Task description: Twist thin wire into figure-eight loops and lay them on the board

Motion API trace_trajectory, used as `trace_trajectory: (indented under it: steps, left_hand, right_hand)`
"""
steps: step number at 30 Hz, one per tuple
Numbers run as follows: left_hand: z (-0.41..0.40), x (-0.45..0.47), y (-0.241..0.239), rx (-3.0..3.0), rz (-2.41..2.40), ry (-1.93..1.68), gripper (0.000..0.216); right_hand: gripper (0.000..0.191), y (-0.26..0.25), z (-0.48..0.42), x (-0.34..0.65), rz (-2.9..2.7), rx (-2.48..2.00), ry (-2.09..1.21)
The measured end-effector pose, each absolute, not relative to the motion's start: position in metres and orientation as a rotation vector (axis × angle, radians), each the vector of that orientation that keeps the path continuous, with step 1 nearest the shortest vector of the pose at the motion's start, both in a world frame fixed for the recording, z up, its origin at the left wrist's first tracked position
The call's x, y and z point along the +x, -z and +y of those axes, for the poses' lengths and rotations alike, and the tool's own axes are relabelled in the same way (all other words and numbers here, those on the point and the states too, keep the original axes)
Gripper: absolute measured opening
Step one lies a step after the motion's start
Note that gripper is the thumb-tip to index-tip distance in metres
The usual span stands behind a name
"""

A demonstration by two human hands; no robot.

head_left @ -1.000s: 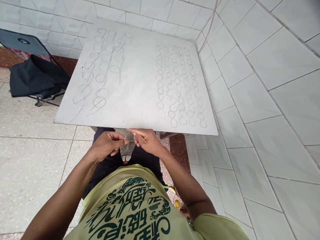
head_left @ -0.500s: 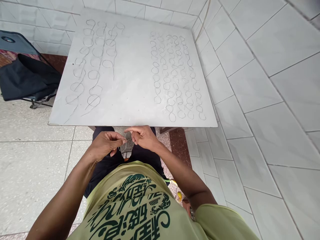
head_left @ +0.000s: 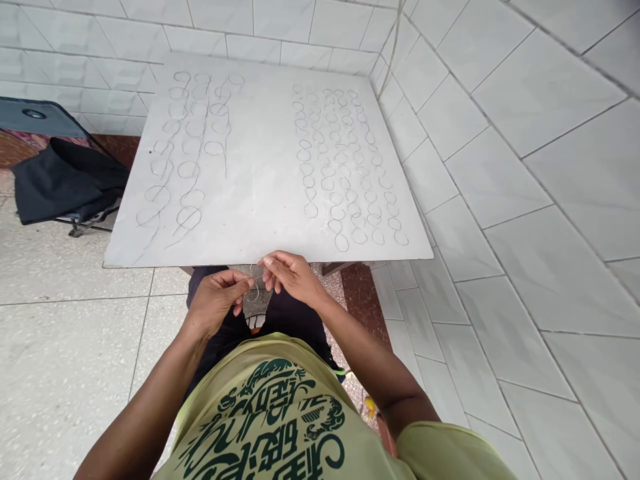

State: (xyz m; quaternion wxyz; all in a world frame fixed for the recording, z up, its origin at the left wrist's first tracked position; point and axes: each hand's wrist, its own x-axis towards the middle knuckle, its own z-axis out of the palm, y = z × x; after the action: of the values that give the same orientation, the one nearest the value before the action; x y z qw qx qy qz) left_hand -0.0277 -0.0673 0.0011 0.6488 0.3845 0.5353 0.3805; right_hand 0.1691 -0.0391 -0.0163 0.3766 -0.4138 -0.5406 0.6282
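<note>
A thin wire bent into rounded loops point(head_left: 258, 294) is held between my hands, just in front of the table edge. My left hand point(head_left: 218, 295) pinches it near its middle between thumb and forefinger. At the upper loop, the thumb and forefinger of my right hand point(head_left: 290, 277) close on the wire, with the other fingers curled below. Past my hands, the white tabletop point(head_left: 265, 200) bears rows of looped wires. Those on the left point(head_left: 189, 170) are rings with long tails; those on the right point(head_left: 341, 244) are smaller figure-eight shapes.
A folding chair point(head_left: 35, 115) with a dark cloth point(head_left: 70, 177) over it stands left of the table. White tiled walls point(head_left: 500, 167) rise behind and to the right. My legs point(head_left: 290, 317) are under the table's front edge.
The wire has turned between my fingers, its lower loop now hanging further right. My right forefinger has drawn in from outstretched to bent. The view has tilted up slightly.
</note>
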Motion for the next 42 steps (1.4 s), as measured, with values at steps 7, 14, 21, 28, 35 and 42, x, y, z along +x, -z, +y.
trace_trajectory:
  steps: [7,14,21,28,35,42]
  left_hand:
    - [-0.073,-0.024,-0.003,1.100,1.239,-0.887,0.018]
    - [-0.070,-0.026,-0.008,1.105,1.214,-0.897,0.019]
    - [-0.063,-0.019,-0.003,0.917,1.174,-0.900,0.030]
    - [-0.062,-0.007,-0.011,0.905,1.158,-0.871,0.042]
    - [-0.060,0.006,-0.001,0.963,1.128,-0.884,0.041]
    - [-0.067,0.004,0.012,1.082,1.226,-0.825,0.040]
  right_hand:
    - [0.045,0.017,-0.039,0.164,-1.133,-1.038,-1.716]
    - [0.040,0.009,-0.034,0.167,-1.148,-1.000,-1.739]
    - [0.036,0.007,-0.030,0.174,-1.330,-1.080,-1.505]
    - [0.033,0.002,-0.016,0.200,-1.415,-1.108,-1.468]
    - [0.024,-0.001,-0.016,0.215,-1.456,-1.208,-1.364]
    - [0.019,-0.039,0.013,0.269,-1.732,-1.337,-1.001]
